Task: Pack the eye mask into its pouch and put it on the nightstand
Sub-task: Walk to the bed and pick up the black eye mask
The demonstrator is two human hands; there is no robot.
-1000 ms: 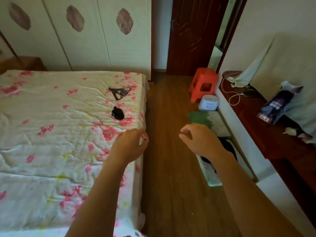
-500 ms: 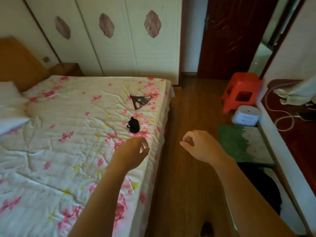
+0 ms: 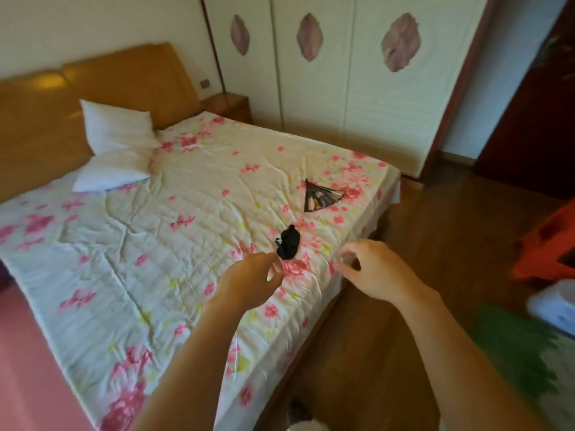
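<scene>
A small black bundle, the eye mask (image 3: 290,245), lies on the floral bedspread (image 3: 186,244) near the bed's right edge. Farther along the bed lies a dark, flat triangular pouch (image 3: 320,199). My left hand (image 3: 250,283) hovers just below and left of the black bundle, fingers loosely curled and apart, holding nothing. My right hand (image 3: 373,272) hangs over the bed's right edge, fingers bent and spread, also with nothing in it. A wooden nightstand (image 3: 228,105) stands at the far side of the bed, beside the headboard.
Two white pillows (image 3: 115,144) lie at the head of the bed against an orange-brown headboard (image 3: 93,88). White wardrobe doors (image 3: 357,73) line the back wall. On the wood floor to the right are an orange stool (image 3: 547,244), a white round device (image 3: 553,303) and a green mat (image 3: 513,353).
The view has swung left onto the bed, bringing headboard, pillows and nightstand into sight. Both hands have come closer to the black bundle and over the bedspread.
</scene>
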